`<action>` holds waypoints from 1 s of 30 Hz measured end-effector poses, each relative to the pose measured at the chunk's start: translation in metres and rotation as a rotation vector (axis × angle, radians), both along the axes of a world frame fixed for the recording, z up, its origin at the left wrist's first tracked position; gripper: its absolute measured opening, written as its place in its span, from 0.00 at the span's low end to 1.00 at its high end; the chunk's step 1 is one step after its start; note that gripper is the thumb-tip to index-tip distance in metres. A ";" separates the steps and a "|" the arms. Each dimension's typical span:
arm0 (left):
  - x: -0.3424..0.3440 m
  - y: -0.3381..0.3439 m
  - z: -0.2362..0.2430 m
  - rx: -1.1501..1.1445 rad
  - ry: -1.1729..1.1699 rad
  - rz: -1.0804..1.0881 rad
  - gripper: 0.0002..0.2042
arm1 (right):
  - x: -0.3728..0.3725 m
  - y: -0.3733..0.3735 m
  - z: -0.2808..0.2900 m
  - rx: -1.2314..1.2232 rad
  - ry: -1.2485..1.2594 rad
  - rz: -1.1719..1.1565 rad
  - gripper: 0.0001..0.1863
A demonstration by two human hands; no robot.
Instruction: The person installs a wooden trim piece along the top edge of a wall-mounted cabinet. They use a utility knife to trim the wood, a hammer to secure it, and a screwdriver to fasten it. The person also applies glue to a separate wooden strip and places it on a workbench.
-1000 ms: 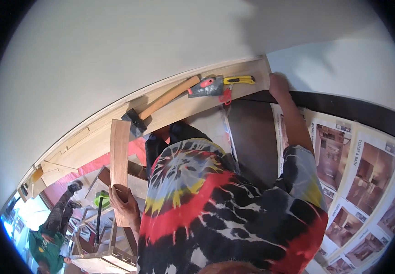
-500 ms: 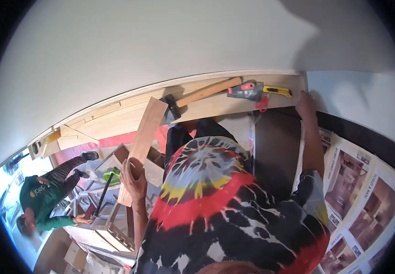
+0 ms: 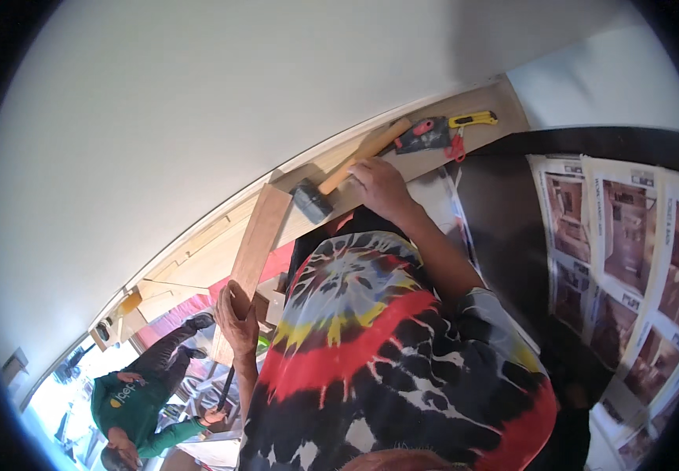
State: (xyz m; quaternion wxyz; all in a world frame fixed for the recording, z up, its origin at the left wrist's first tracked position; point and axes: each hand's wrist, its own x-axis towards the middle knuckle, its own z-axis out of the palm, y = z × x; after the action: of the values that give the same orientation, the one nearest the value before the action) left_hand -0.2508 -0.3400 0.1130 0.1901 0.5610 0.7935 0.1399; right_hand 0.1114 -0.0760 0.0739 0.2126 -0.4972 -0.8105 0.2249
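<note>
My left hand (image 3: 237,320) is closed round the lower part of a flat wooden board (image 3: 262,229), whose far end rests by the long pale wood ledge (image 3: 490,100) along the wall. On that ledge lies a mallet with a black head (image 3: 311,201) and a wooden handle (image 3: 386,143). My right hand (image 3: 386,190) has its fingers curled on the handle near its middle. Past the handle's end are a dark flat tool with a red part (image 3: 424,136), red-handled scissors (image 3: 455,146) and a yellow utility knife (image 3: 473,119).
A person in a green shirt (image 3: 126,408) is at the lower left, holding a dark bar (image 3: 227,386). Loose wood pieces (image 3: 168,290) lie farther left on the ledge. Printed picture sheets (image 3: 622,228) cover a panel at the right, beside a dark surface (image 3: 500,208).
My right hand has left the ledge's right end and moved left onto the mallet's handle. My left hand still holds the board. The whole view has turned.
</note>
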 end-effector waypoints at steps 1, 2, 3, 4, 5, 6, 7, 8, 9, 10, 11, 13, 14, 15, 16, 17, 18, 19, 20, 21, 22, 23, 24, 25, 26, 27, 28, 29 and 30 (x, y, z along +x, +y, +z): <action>-0.017 0.002 0.003 -0.007 0.012 -0.028 0.37 | -0.007 -0.006 -0.002 -0.019 0.031 -0.080 0.09; -0.028 0.006 0.001 -0.010 0.009 -0.055 0.37 | -0.007 -0.011 -0.005 -0.033 0.048 -0.159 0.08; -0.040 0.010 0.000 -0.013 0.007 -0.084 0.37 | -0.008 -0.016 -0.009 -0.046 0.065 -0.241 0.08; -0.051 0.014 -0.002 0.003 -0.002 -0.113 0.36 | -0.002 -0.018 -0.015 -0.013 0.090 -0.308 0.08; -0.061 0.016 -0.007 0.018 -0.004 -0.151 0.36 | 0.008 -0.019 -0.024 0.024 0.108 -0.377 0.08; -0.071 0.018 -0.011 0.032 -0.006 -0.190 0.36 | 0.019 -0.020 -0.032 0.061 0.127 -0.446 0.08; -0.077 0.015 -0.017 0.053 -0.007 -0.212 0.36 | 0.030 -0.015 -0.038 0.104 0.129 -0.526 0.08; -0.082 0.020 -0.021 0.124 -0.004 -0.292 0.35 | 0.046 -0.009 -0.045 0.146 0.136 -0.623 0.08; -0.088 0.031 -0.024 0.111 0.013 -0.323 0.35 | 0.063 -0.006 -0.049 0.190 0.135 -0.723 0.08; -0.094 0.041 -0.026 0.098 0.041 -0.354 0.34 | 0.086 -0.003 -0.057 0.194 0.111 -0.858 0.08; -0.098 0.050 -0.028 0.084 0.073 -0.383 0.34 | 0.110 -0.001 -0.063 0.196 0.090 -0.991 0.09; -0.112 0.064 -0.040 0.087 0.088 -0.445 0.34 | 0.147 0.002 -0.066 0.215 0.061 -0.978 0.12; -0.121 0.068 -0.047 0.080 0.124 -0.485 0.34 | 0.150 0.004 -0.064 0.220 0.051 -0.966 0.13; -0.127 0.071 -0.054 0.074 0.160 -0.525 0.34 | 0.153 0.006 -0.062 0.194 0.013 -1.014 0.14; -0.130 0.067 -0.059 0.031 0.156 -0.512 0.34 | 0.144 0.015 -0.050 0.161 -0.020 -1.052 0.14; -0.134 0.065 -0.061 -0.011 0.155 -0.508 0.34 | 0.139 0.018 -0.045 0.127 -0.051 -1.099 0.15; -0.138 0.062 -0.063 -0.052 0.155 -0.501 0.33 | 0.142 0.025 -0.049 0.075 -0.108 -1.074 0.15; -0.143 0.057 -0.065 -0.085 0.129 -0.516 0.33 | 0.147 0.039 -0.054 0.026 -0.158 -1.045 0.15; -0.140 0.063 -0.060 -0.061 0.129 -0.531 0.33 | 0.152 0.043 -0.059 -0.029 -0.216 -1.025 0.16; -0.137 0.070 -0.054 -0.037 0.128 -0.545 0.33 | 0.154 0.040 -0.066 0.053 -0.206 -1.027 0.15; -0.136 0.073 -0.052 -0.030 0.111 -0.497 0.33 | 0.151 0.045 -0.069 0.143 -0.196 -1.009 0.15; -0.135 0.077 -0.049 -0.024 0.094 -0.450 0.32 | 0.149 0.049 -0.071 0.233 -0.186 -0.989 0.15; -0.135 0.079 -0.048 -0.017 0.077 -0.403 0.31 | 0.148 0.051 -0.073 0.232 -0.233 -0.956 0.14; -0.133 0.079 -0.049 -0.004 0.077 -0.421 0.30 | 0.148 0.051 -0.070 0.235 -0.285 -0.922 0.16; -0.131 0.077 -0.049 0.008 0.078 -0.441 0.28 | 0.148 0.053 -0.067 0.237 -0.337 -0.889 0.18; -0.129 0.077 -0.049 0.020 0.079 -0.463 0.27 | 0.149 0.060 -0.067 0.273 -0.404 -0.802 0.19; -0.121 0.080 -0.049 0.039 0.074 -0.480 0.25 | 0.158 0.062 -0.069 0.304 -0.486 -0.727 0.20; -0.110 0.080 -0.046 0.062 0.071 -0.482 0.24 | 0.161 0.069 -0.066 0.339 -0.562 -0.637 0.21; -0.100 0.082 -0.044 0.085 0.067 -0.485 0.22 | 0.165 0.074 -0.062 0.274 -0.637 -0.559 0.21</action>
State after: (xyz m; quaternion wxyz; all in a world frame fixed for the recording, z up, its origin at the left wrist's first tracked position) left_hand -0.3511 -0.2581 0.0695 0.1677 0.7469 0.6348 0.1047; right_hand 0.2764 -0.0022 0.0117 0.0688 -0.7090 -0.6923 -0.1153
